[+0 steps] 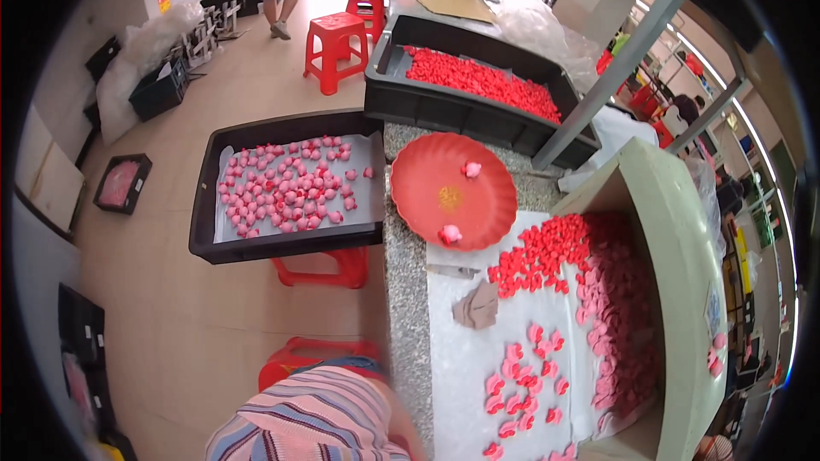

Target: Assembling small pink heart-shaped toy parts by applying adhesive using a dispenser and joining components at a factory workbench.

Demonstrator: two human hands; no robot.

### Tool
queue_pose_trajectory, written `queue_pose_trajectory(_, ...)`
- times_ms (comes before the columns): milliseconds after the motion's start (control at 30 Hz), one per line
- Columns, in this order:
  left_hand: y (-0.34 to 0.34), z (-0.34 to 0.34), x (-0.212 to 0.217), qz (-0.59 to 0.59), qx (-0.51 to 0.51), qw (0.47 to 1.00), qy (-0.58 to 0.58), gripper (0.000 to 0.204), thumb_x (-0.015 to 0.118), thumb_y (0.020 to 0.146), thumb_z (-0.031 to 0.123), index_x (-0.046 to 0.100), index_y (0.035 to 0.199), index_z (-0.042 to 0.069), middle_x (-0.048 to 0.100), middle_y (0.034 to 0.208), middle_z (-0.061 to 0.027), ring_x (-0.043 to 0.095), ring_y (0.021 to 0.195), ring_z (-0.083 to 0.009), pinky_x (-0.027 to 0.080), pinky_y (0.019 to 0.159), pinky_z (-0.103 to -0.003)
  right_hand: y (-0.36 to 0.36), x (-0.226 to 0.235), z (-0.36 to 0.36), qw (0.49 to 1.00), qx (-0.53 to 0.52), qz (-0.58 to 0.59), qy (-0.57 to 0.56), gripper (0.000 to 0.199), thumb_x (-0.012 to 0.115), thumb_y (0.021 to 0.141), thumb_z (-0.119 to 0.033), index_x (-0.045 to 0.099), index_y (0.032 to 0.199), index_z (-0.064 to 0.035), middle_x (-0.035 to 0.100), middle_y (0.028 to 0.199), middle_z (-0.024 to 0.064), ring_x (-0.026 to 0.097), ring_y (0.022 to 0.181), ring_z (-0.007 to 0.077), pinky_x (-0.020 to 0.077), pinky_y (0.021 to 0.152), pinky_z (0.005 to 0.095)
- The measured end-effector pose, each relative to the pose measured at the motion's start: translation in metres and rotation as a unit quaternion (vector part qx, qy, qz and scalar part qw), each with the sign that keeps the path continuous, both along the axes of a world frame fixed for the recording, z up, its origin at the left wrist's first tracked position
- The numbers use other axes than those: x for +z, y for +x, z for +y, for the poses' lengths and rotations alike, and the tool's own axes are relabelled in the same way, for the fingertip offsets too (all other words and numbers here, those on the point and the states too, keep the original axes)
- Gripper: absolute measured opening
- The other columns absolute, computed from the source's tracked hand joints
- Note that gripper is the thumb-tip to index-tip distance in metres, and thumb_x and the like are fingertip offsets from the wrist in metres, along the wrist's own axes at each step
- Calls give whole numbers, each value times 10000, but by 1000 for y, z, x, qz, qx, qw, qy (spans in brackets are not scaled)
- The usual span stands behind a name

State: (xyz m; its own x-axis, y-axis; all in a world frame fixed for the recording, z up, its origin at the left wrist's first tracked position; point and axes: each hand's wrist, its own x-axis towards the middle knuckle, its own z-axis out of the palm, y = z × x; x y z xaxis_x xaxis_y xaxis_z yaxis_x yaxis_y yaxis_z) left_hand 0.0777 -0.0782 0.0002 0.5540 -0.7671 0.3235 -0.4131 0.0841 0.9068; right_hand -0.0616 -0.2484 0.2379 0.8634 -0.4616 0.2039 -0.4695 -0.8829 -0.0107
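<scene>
Neither of my hands shows in the head view; only my striped shirt [316, 427] appears at the lower edge. On the stone counter [406, 290] lies a white sheet [461, 367] with scattered pink pieces [521, 384] and a heap of red pieces [547, 256]. A red round plate [427, 192] above it carries two pink pieces, one near its top [471, 169] and one at its lower edge [450, 235]. A small brown scrap [478, 306] rests on the sheet.
A black tray [205, 196] with several pink pieces sits on a red stool [329, 269] to the left. A black bin [384, 77] of red pieces stands behind. An open cardboard box [683, 290] lies at the right. Two people and red stools [337, 43] are far back.
</scene>
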Motion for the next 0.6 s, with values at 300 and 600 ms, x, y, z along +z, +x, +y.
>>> queue_pose_trajectory(300, -23, -14, -16, -103, 10, 993, -64, 234, 573, 732, 249, 544, 797, 26, 563, 746, -174, 564, 661, -372, 448, 558, -459, 4, -189, 103, 923, -188, -184, 280, 326, 754, 749, -229, 598, 842, 42, 613, 775, 89, 533, 729, 131, 451, 658, 304)
queue_pose_trajectory(600, -23, 0, 5, -84, 40, 993, -72, 219, 592, 699, 242, 558, 819, 62, 569, 744, -148, 572, 668, -341, 448, 557, -447, 38, -148, 146, 932, -113, -274, 207, 179, 699, 793, -84, 637, 906, 40, 639, 849, 138, 588, 768, 190, 494, 733, 312)
